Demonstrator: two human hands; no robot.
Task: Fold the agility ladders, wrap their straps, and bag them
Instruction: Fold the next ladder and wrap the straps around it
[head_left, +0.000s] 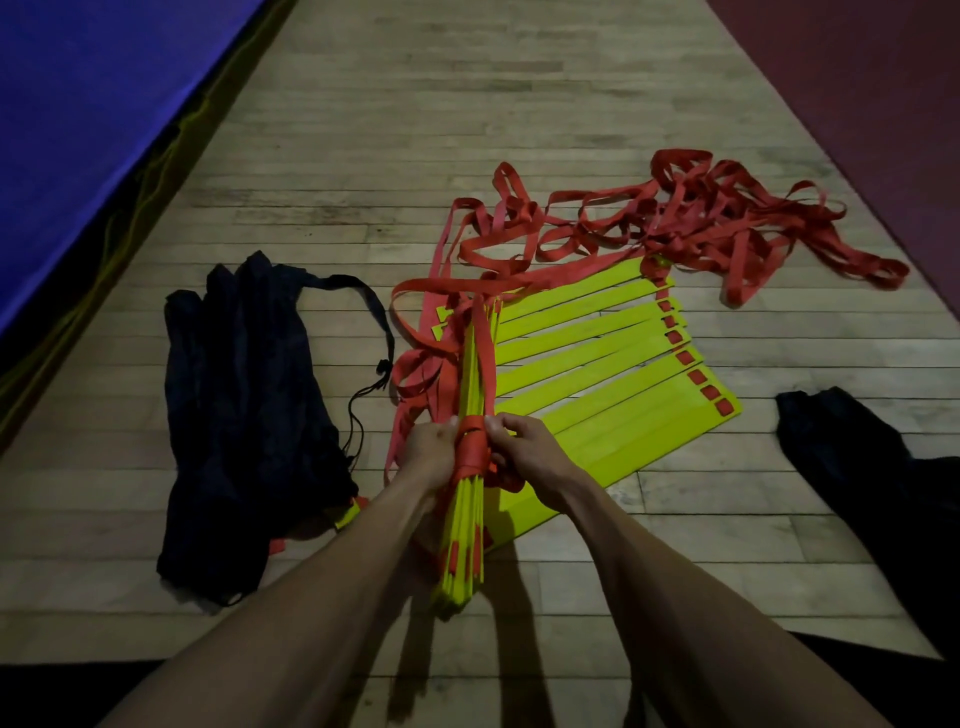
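Head view: The surface is a worn wooden plank floor (395, 130), dimly lit. A blue mat (93, 104) borders the floor far left of the folded ladder bundle (465, 525); a dark red mat (857, 93) borders it far right. The bundle of yellow rungs stands tilted at centre. The left hand (428, 449) holds the bundle, fingers curled round it. The right hand (524, 454) pinches the red strap (471, 454) wrapped round the bundle. Just right of the bundle, a second ladder (597, 374) lies fanned flat, its loose red straps (701, 223) tangled beyond. Left of the bundle lies a dark drawstring bag (244, 395).
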